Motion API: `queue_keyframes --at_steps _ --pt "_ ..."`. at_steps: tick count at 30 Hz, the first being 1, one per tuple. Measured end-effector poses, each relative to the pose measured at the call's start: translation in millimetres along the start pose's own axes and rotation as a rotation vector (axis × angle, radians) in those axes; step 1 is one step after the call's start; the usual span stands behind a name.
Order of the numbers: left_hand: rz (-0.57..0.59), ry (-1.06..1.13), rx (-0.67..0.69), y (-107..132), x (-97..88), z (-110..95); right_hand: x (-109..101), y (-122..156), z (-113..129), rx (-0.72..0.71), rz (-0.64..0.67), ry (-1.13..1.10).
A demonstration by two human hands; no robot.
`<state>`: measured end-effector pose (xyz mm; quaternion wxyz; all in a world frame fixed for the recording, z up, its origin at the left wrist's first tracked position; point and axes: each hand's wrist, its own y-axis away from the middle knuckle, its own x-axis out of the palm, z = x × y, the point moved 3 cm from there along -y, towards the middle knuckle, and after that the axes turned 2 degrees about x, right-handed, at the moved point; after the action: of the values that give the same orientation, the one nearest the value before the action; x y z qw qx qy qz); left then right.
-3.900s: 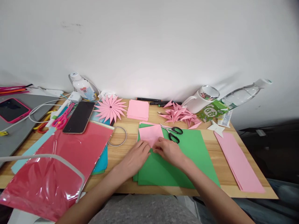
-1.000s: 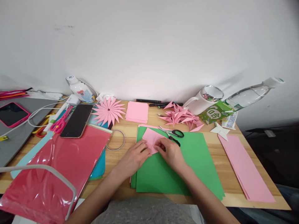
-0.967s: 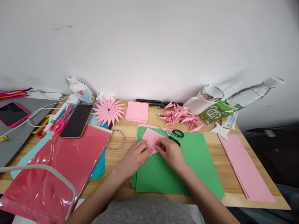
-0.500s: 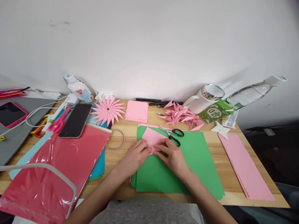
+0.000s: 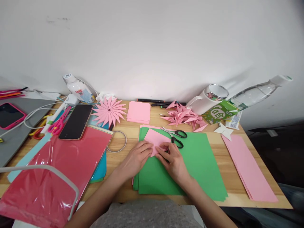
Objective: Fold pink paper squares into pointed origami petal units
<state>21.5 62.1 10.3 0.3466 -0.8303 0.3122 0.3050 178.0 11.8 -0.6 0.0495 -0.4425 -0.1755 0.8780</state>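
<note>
A small pink sheet of paper (image 5: pixel 156 136) lies over the green sheets (image 5: pixel 175 177), its near edge folded up to a point toward me. My left hand (image 5: pixel 140 155) presses on its left side, fingers together at the fold. On the right side, my right hand (image 5: pixel 171 156) pinches the folded edge between thumb and fingers. Black-handled scissors (image 5: pixel 177 138) rest just beyond my right hand, blades pointing left. Fingertips hide part of the crease.
Behind lie a pink folded star (image 5: pixel 109 110), a stack of pink squares (image 5: pixel 138 111) and several folded pink pieces (image 5: pixel 181 115). A white mug (image 5: pixel 205 101) and a tilted bottle (image 5: pixel 258 93) stand at right. Pink strips (image 5: pixel 249 169), a phone (image 5: pixel 76 122) and a red packet (image 5: pixel 59 164) flank the green sheets.
My left fingers have shifted slightly and now lie flatter along the fold. The paper's near corner shows more clearly between my hands. The camera view has tilted a little.
</note>
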Motion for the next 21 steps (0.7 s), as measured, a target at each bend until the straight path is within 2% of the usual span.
queue_keyframes --at_steps 21 --pt "-0.006 0.053 -0.014 -1.8 -0.7 0.3 0.2 -0.7 4.3 0.03 -0.034 0.021"
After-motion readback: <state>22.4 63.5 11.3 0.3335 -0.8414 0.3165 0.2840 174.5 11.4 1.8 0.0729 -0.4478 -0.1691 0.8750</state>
